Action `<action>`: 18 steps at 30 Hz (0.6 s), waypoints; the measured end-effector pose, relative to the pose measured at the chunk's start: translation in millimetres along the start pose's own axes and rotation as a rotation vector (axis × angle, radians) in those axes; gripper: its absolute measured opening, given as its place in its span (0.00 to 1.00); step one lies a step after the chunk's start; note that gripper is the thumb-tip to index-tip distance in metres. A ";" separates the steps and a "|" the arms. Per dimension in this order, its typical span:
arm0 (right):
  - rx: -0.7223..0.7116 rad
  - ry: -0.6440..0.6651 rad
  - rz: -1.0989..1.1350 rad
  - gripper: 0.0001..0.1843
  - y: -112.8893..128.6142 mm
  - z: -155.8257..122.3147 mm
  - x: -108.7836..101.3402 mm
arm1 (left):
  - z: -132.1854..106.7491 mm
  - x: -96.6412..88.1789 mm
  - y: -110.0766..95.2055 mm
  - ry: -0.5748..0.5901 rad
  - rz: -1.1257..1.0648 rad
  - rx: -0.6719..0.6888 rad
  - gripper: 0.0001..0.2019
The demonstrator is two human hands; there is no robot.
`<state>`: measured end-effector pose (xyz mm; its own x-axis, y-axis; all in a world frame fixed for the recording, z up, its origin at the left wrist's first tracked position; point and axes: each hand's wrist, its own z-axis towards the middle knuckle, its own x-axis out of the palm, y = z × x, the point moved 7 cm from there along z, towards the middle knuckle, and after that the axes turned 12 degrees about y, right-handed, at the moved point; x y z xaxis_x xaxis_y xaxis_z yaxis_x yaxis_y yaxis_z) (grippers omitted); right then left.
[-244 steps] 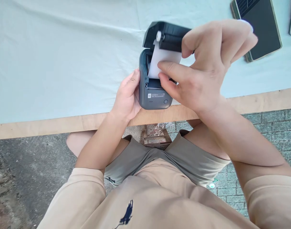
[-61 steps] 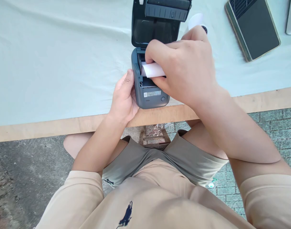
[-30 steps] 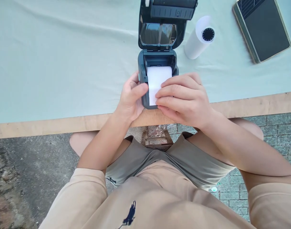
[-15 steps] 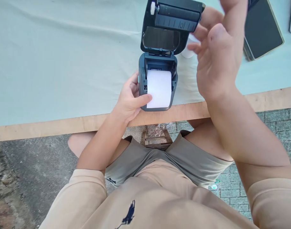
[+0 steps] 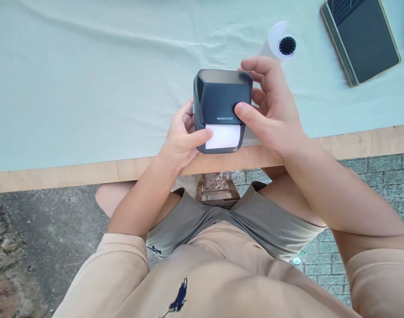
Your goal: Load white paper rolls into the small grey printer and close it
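A small dark grey label printer (image 5: 222, 99) stands at the near edge of the table, its lid down. A strip of white paper (image 5: 223, 136) sticks out below the lid at the front. My left hand (image 5: 180, 139) grips the printer's left side, thumb pressed on the paper's left edge. My right hand (image 5: 271, 110) wraps the lid's right side, thumb on the lid front and fingers curled over its far corner.
A spare white paper roll (image 5: 281, 44) lies behind my right hand. A dark tablet-like device (image 5: 361, 37) lies at the far right. A pale cloth (image 5: 89, 79) covers the table, with a bare wooden edge (image 5: 72, 174) nearest me. Below are my legs and paving.
The printer lid was open with the paper roll showing; my right hand has swung it down over the roll, leaving only the paper's end out. My left hand has stayed on the printer.
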<state>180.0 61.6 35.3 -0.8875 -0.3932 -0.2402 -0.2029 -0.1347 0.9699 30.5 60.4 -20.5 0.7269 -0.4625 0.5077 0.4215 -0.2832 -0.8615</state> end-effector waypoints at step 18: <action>0.054 0.115 0.153 0.40 -11.4 2.5 10.3 | -2.9 7.7 -6.0 -0.065 -0.025 -0.022 0.20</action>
<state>172.1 61.3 21.9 -0.8573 -0.5069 -0.0903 -0.0942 -0.0179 0.9954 32.0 56.1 -11.4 0.7501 -0.3994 0.5270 0.4286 -0.3132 -0.8475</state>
